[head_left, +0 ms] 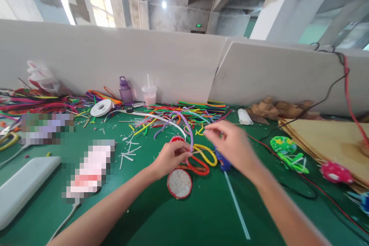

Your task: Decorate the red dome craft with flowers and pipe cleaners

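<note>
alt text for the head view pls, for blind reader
A person's left hand holds a purple pipe cleaner above a green table, the right hand raised nearby. A red-rimmed disc lies close by; colourful pipe cleaners and a purple bottle are behind.

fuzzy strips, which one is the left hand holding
The light-purple strip, arching up from the left hand; the strips in the multicoloured pile beyond lie on the green table.

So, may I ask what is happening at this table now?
A person's left hand pinches a curved purple strip. The right hand hovers to its right, slightly blurred, so I cannot tell whether it holds something. A round grey disc with a red rim is near the left hand, and more coloured strips lie piled farther back on the green table.
</note>
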A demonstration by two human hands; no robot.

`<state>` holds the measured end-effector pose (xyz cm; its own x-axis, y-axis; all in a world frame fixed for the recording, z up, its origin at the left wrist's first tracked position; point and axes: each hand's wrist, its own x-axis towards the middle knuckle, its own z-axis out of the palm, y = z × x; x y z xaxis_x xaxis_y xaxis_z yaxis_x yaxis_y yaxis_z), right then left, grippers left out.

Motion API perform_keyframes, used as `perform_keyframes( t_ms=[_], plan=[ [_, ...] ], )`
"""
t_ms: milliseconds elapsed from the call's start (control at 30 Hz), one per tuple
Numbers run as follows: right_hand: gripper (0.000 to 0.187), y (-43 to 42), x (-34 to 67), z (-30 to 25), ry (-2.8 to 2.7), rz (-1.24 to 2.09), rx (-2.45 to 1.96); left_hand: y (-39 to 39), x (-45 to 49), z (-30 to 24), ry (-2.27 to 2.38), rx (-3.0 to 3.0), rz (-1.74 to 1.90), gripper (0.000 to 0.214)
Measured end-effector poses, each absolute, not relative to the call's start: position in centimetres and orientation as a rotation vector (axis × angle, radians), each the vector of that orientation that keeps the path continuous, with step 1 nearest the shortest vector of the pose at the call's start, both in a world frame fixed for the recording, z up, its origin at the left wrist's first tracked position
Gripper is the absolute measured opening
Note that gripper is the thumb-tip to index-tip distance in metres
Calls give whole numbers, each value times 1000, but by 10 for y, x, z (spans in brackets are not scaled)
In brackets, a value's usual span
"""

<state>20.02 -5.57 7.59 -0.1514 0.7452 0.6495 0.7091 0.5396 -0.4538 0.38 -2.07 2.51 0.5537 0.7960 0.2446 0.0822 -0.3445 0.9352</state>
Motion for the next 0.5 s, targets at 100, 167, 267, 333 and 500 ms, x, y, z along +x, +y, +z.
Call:
perform_keyframes(
  t_ms=[100, 167, 267, 333, 500],
  plan=[
    [9, -49, 176, 59, -1875, 152, -1285, -19, -7, 22, 789, 2072, 1083, 9],
    [6, -45, 161, 47, -1890, 105, -1230, -17, -13, 19, 820, 2138, 1150, 13],
    [9, -46, 149, 34, -1839, 11, -1116, -15, -19, 17, 810, 2186, 1158, 17],
    [9, -49, 145, 29, -1809, -9, -1076, -16, -21, 17, 794, 2235, 1143, 21],
    [15, -57, 141, 26, -1812, -17, -979, -19, -22, 17, 878, 2248, 1186, 18]
  ],
)
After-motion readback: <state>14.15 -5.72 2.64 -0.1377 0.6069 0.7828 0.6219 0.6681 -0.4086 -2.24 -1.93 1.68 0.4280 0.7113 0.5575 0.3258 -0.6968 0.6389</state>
